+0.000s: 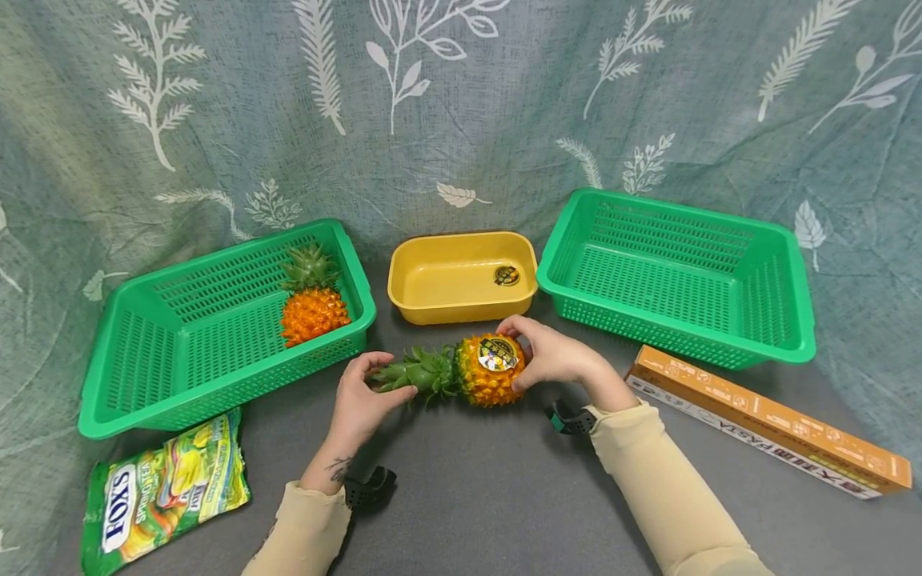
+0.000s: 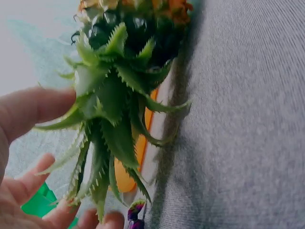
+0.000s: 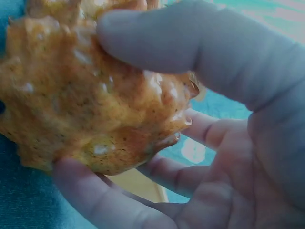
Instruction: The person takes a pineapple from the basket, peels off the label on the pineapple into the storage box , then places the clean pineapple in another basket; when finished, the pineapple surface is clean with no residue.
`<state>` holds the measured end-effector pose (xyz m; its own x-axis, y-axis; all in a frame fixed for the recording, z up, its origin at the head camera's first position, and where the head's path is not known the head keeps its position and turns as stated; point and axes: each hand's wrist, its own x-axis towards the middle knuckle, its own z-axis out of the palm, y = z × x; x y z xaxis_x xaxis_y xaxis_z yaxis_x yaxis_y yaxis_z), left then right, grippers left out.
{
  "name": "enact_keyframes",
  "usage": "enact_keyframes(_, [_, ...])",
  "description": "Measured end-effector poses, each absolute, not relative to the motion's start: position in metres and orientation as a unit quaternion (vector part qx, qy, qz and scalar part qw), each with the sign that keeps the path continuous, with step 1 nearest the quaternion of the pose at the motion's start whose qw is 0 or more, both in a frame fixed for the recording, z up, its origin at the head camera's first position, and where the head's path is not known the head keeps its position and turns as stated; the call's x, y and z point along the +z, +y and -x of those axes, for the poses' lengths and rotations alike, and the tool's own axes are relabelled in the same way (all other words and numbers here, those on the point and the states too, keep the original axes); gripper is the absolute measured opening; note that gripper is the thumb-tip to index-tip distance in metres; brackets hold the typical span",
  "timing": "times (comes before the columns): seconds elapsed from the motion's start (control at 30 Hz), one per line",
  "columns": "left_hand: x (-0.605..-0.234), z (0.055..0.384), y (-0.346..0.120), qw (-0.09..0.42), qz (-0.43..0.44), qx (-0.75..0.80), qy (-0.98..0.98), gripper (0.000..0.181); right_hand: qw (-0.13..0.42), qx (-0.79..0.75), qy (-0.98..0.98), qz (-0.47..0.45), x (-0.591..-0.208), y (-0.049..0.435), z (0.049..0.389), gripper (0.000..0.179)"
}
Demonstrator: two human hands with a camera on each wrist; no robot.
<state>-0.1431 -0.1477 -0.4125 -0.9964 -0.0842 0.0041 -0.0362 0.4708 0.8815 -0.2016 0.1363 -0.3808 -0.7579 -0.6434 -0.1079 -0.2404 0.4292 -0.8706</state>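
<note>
A small pineapple lies on its side at the middle of the grey table, crown to the left, with a round dark label on its yellow-orange body. My right hand grips the base end, thumb on the near side and fingers on the far side; the right wrist view shows the thumb pressed on the bumpy skin. Around the green crown leaves curl the thumb and fingers of my left hand. A second, more orange pineapple sits in the left green basket.
Behind the held pineapple stands a yellow tray with a round label inside. Another green basket is at the back right. An orange pasta box lies in front of it. A green Fox's candy bag lies at the front left.
</note>
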Motion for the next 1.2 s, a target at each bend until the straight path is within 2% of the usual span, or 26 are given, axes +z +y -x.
enact_keyframes(0.2, [-0.412, 0.143, -0.147, 0.039, -0.056, -0.546, -0.835, 0.051, 0.185, -0.437, 0.843, 0.255, -0.381, 0.135, 0.202, 0.07])
enact_keyframes(0.6, [-0.416, 0.145, -0.149, 0.043, -0.063, -0.579, -0.812, 0.051, 0.194, -0.431, 0.844, 0.253, -0.377, 0.139, 0.201, 0.072])
enact_keyframes(0.7, [-0.416, 0.145, -0.149, 0.04, -0.065, -0.588, -0.805, 0.05, 0.156, -0.432, 0.849, 0.262, -0.373, 0.138, 0.198, 0.061])
enact_keyframes(0.83, [-0.415, 0.145, -0.148, 0.039, -0.07, -0.591, -0.803, 0.05, 0.07, -0.436, 0.85, 0.287, -0.373, 0.129, 0.196, 0.037])
enact_keyframes(0.9, [-0.415, 0.146, -0.148, 0.038, -0.071, -0.593, -0.801, 0.05, 0.039, -0.426, 0.855, 0.294, -0.374, 0.125, 0.195, 0.03])
enact_keyframes(1.0, [-0.415, 0.146, -0.148, 0.036, -0.071, -0.595, -0.8, 0.05, 0.016, -0.399, 0.869, 0.293, -0.376, 0.12, 0.195, 0.028])
enact_keyframes(1.2, [-0.414, 0.145, -0.148, 0.033, -0.071, -0.598, -0.798, 0.049, 0.016, -0.369, 0.886, 0.28, -0.378, 0.117, 0.195, 0.033])
